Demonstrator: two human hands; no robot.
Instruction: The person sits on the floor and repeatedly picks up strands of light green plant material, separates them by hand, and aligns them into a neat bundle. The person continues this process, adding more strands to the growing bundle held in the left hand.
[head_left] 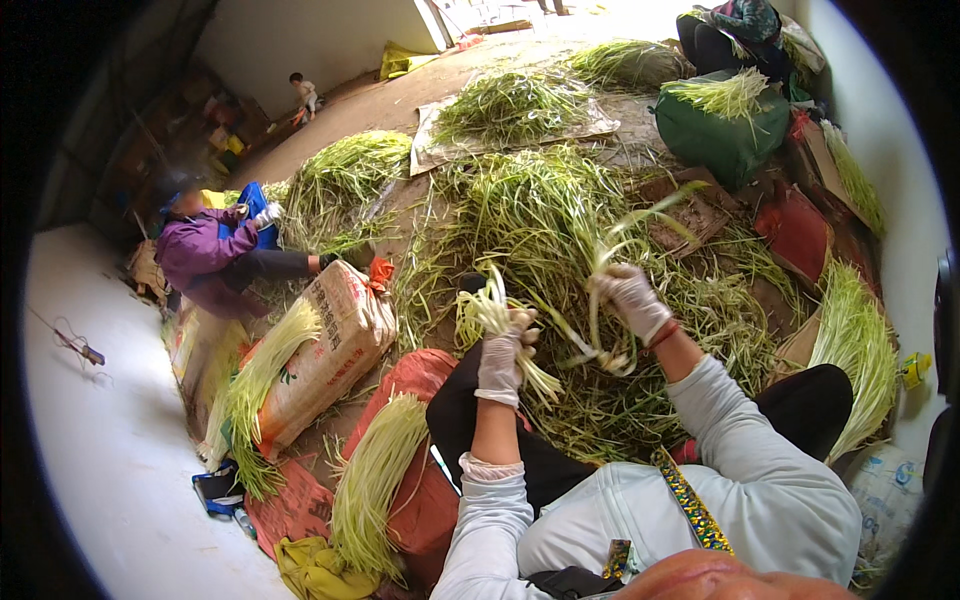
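While the left hand [505,355] grips a bunch of pale stalks [491,314] near the dark knee, the right hand [630,300] seems to pinch a loose stalk [594,315] above the big green heap [535,200]. Holding the bunch gently should keep it from snapping.

Left wall [120,440]: plain white, with a small fitting [91,355] and loose wire against it.
Far wall [310,45]: pale and bare, ending beside a bright opening [520,18].
Right wall [890,110]: white, faintly bluish to my eye.
Floor [355,112]: dull brown, running back to the opening.
Light: strong daylight there, washing out my view beyond.
Far-left corner: dim, with boxes [190,95] I can't make out well.
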